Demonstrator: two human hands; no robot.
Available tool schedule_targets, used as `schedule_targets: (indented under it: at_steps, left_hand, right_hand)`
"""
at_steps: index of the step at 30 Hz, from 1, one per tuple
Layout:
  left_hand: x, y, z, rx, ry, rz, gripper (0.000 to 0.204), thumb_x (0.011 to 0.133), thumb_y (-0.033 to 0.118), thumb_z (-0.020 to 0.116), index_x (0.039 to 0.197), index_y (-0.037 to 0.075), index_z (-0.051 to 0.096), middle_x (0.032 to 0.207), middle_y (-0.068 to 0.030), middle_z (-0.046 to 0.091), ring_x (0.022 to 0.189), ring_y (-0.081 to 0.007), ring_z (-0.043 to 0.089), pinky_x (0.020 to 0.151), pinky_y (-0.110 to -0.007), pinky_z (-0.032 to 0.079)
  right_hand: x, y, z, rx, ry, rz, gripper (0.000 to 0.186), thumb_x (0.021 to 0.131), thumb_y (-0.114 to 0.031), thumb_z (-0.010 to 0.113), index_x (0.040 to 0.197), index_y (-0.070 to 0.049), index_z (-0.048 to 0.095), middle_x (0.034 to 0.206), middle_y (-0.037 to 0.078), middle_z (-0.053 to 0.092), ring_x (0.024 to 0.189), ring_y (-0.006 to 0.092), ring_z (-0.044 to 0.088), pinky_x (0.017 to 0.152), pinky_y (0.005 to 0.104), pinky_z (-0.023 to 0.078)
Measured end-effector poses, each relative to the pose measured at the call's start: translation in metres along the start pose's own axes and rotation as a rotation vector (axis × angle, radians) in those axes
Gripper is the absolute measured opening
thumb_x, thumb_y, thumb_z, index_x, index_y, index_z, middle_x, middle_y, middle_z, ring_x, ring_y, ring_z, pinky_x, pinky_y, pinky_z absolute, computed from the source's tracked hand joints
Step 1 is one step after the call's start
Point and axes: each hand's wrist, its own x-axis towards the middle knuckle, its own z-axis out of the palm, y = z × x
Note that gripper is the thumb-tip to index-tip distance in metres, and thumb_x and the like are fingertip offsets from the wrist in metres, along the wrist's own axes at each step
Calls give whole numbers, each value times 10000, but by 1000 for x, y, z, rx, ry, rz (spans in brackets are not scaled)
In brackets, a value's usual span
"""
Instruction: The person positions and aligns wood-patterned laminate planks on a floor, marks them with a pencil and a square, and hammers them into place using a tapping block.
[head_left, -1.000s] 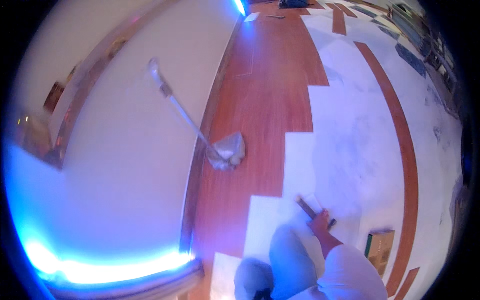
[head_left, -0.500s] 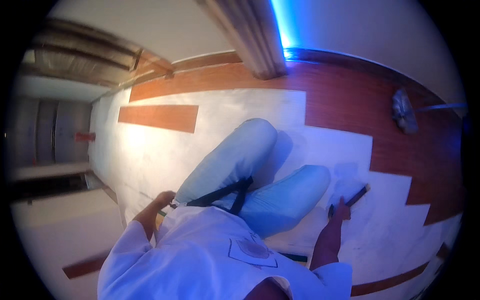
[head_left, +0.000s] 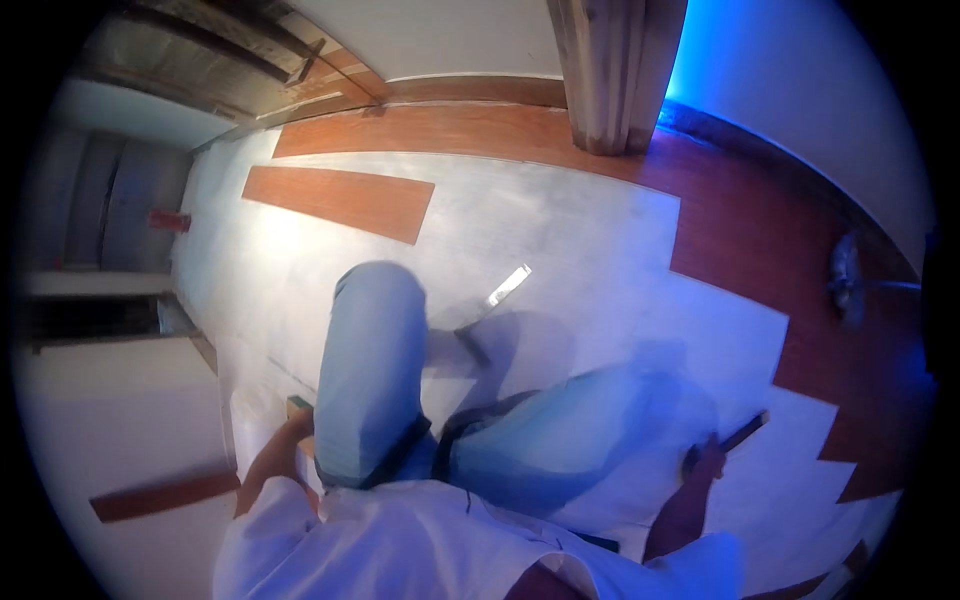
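Beside my left knee, my left hand (head_left: 296,424) is closed on a green-and-tan piece (head_left: 298,405); most of it is hidden by my hand and leg. Out to the right, past my other knee, my right hand (head_left: 710,460) wraps round a short dark tool (head_left: 745,431), like a hammer. Its shaft points away to the upper right, and a dark rounded end shows near my fist. Between my knees a shiny flat metal strip (head_left: 510,286) lies on the pale floor (head_left: 570,240), with a darker bent end.
Reddish-brown planks (head_left: 735,250) cover the floor at far right in a stepped edge. A loose plank (head_left: 340,204) lies ahead left, another (head_left: 165,497) at lower left. A wooden post (head_left: 612,80) stands at the back. A grey bundle (head_left: 845,280) lies at right.
My knees have swung left and spread apart, uncovering the metal strip. The view has turned, and my right hand still grips the dark tool. The green end by my left hand shows more now.
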Motion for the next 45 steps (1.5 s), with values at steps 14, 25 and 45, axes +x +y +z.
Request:
schedule_targets:
  at_steps: [14, 25, 45]
  left_hand:
    - [317, 185, -194, 343, 642, 969, 358, 961, 255, 658, 1237, 29, 675, 1181, -217, 707, 1120, -404, 656, 962, -479, 530]
    - [404, 359, -224, 250, 777, 1221, 616, 880, 382, 764, 1336, -2, 608, 1362, -210, 571, 1282, -392, 522, 1120, -456, 431]
    - [377, 390, -225, -308, 286, 1198, 350, 959, 307, 702, 1088, -18, 687, 1057, -201, 667, 949, -375, 638, 854, -440, 514]
  right_hand:
    - [-235, -121, -108, 123, 117, -311, 1017, 651, -697, 834, 1169, 163, 672, 1156, 353, 691, 1131, 446, 662, 1034, 488, 486]
    - [-504, -295, -128, -234, 59, -809, 940, 627, -449, 938, 1246, 127, 528, 1222, 255, 489, 1069, 429, 604, 928, 480, 536]
    - [-592, -503, 29, -304, 115, -1387, 998, 715, -249, 875, 1502, 94, 366, 1451, 275, 425, 1251, 398, 560, 1011, 430, 546]
